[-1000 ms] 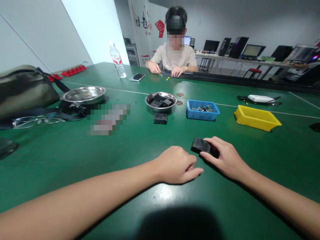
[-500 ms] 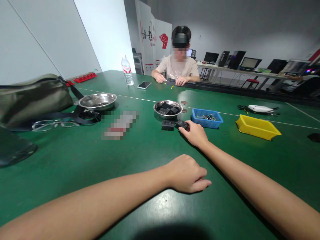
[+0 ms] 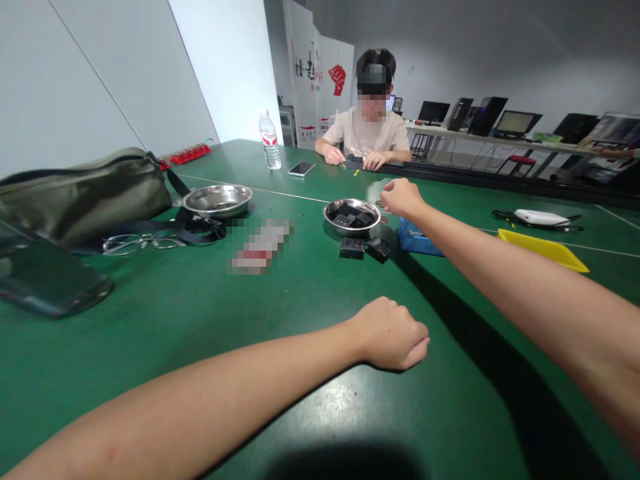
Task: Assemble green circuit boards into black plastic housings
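My left hand (image 3: 393, 335) is closed in a fist at the near middle of the green table (image 3: 300, 313); its curled fingers hide their inner side. My right hand (image 3: 403, 198) is raised past the steel bowl's right side, fingers drawn together; whether anything small is in them does not show. Below its wrist, the forearm covers much of a blue bin (image 3: 417, 241). Two black box-shaped parts (image 3: 352, 249) lie side by side in front of the steel bowl (image 3: 353, 230), which holds several similar black pieces (image 3: 350, 215). Neither hand touches them.
Past my right forearm stand a yellow bin (image 3: 545, 250) and a white corded device (image 3: 543, 218). At left are a bag (image 3: 85, 200), glasses (image 3: 120, 245) and another steel bowl (image 3: 220, 208). A phone (image 3: 302, 169) and bottle (image 3: 270, 143) stand farther back. A person (image 3: 373, 127) works opposite.
My right hand has let go of the right-hand black part and risen away over the blue bin. My left fingers have curled in more. The view has shifted slightly.
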`<state>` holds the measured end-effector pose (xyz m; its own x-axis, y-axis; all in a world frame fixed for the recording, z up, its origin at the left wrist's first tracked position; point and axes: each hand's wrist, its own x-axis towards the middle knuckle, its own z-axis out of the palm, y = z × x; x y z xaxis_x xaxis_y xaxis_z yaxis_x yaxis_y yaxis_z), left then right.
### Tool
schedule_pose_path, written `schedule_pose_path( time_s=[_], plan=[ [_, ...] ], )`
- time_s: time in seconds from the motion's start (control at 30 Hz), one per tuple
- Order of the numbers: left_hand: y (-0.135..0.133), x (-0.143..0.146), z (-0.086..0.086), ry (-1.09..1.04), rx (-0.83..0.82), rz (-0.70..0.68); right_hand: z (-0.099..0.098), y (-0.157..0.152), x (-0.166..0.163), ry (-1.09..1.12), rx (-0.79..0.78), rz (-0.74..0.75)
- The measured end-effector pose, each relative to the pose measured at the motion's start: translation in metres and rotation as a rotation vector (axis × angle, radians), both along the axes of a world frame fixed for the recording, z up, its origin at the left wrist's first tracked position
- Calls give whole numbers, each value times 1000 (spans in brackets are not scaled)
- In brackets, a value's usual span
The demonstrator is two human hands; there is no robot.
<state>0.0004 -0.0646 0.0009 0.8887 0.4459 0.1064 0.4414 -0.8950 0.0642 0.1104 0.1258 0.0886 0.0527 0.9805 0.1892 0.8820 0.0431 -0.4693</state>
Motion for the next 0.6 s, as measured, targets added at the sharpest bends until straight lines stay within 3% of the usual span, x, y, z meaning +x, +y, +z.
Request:
schedule_pose_path(
  time_s=[0.03,0.13,0.33,0.43,0.6],
  plan=[
    [0,0,0,3,2,-2,0,8,-4,9,-119,-19],
    [-1,1,0,7,-4,2,-11,18,-15,56,-279,-21],
    [-2,3,-1,28,-28,16,-31,13,-24,278,-347,17],
    [-1,3,-2,25,-37,21,-20,14,-25,391,-293,55],
    [0,3,-4,2,-85,144,20,12,-13,526,-209,203]
  ],
)
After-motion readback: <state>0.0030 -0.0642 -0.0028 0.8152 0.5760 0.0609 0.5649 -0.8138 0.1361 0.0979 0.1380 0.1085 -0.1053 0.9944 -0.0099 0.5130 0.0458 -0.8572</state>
